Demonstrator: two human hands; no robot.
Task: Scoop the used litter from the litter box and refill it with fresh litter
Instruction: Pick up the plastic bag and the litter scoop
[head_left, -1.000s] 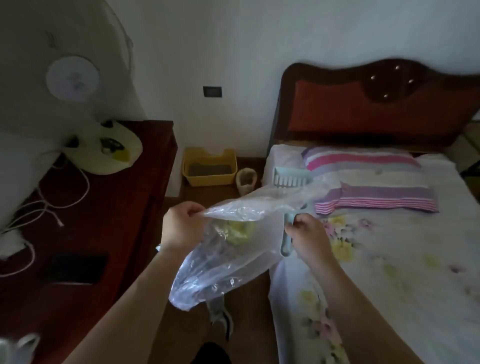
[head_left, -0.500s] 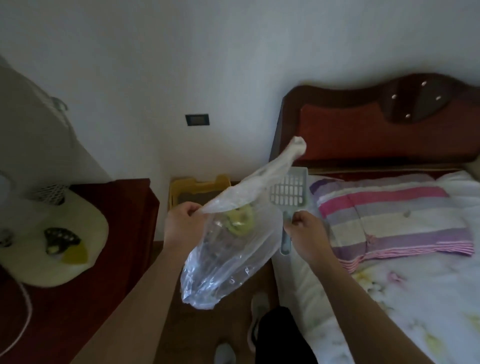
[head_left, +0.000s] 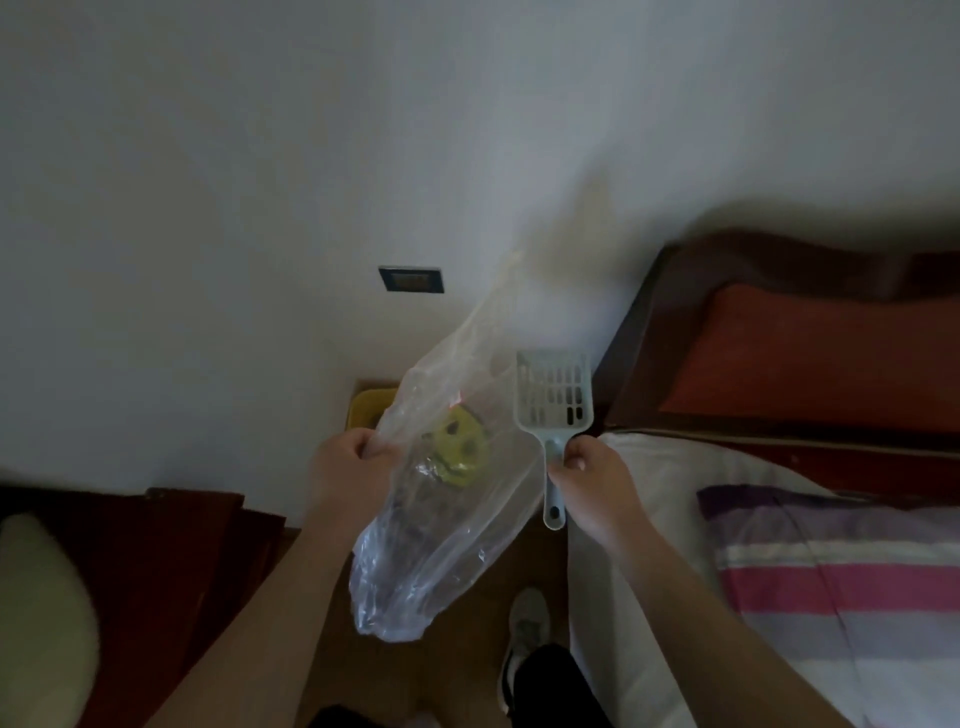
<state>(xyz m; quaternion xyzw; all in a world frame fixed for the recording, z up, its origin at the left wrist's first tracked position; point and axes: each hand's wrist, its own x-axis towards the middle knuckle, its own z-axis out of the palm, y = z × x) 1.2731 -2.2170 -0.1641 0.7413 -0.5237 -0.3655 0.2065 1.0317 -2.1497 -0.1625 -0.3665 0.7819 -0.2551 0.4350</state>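
My left hand (head_left: 345, 470) pinches the rim of a clear plastic bag (head_left: 441, 525) printed with a yellow smiley face; the bag hangs between my hands and one corner flaps up toward the wall. My right hand (head_left: 592, 480) grips the handle of a pale blue slotted litter scoop (head_left: 555, 397), held upright with its head above the hand and beside the bag. Only a corner of the yellow litter box (head_left: 371, 410) shows on the floor against the wall, mostly hidden behind the bag and my left hand.
A dark red cabinet (head_left: 171, 566) stands at the left with a cream object (head_left: 41, 623) on it. At the right is a bed with a wooden headboard (head_left: 779, 332) and a striped pillow (head_left: 841, 577). My shoe (head_left: 524, 644) is on the narrow wooden floor strip between them.
The view has moved closer to the wall and tilted up, so the litter box is now mostly hidden. The bag's loose corner has flapped higher. Both hands keep their grips.
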